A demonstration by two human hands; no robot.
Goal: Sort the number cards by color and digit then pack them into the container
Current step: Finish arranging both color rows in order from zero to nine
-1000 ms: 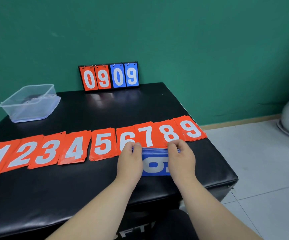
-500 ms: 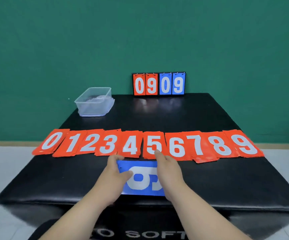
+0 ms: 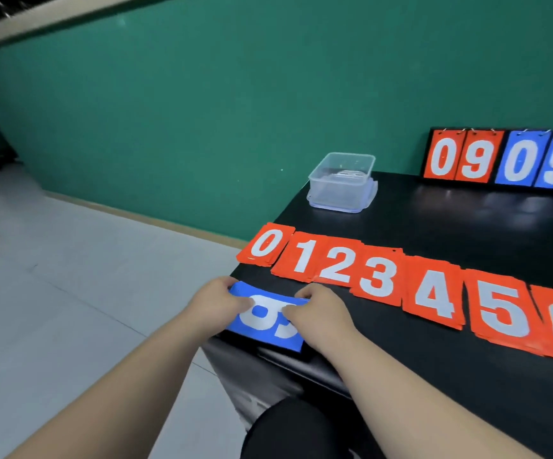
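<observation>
At the near left corner of the black table (image 3: 467, 220), we hold the blue stack (image 3: 268, 329) by its two short ends. Our left hand (image 3: 217, 303) curls round the left end and our right hand (image 3: 318, 309) round the right, thumbs pressed on the top face and fingers hooked over the far edge. Both hands are closed firmly on the cards. We judge this two-sided hold is meant to keep the pile squared, so no card slips out while it lies flat at the table's edge. The top card lies sideways to us with its white digit partly under our thumbs, so we cannot name it for sure.

Just beyond our knuckles runs the row of orange piles (image 3: 377, 276), laid close side by side by digit from 0 at the left to 6 where the picture ends. That seems to leave the near strip free for a blue row. Well behind the 0 and 1, at the far left edge, stands the clear container (image 3: 343, 180), apart from all the cards. A flip scoreboard (image 3: 500, 160) stands against the green wall (image 3: 202, 111).
</observation>
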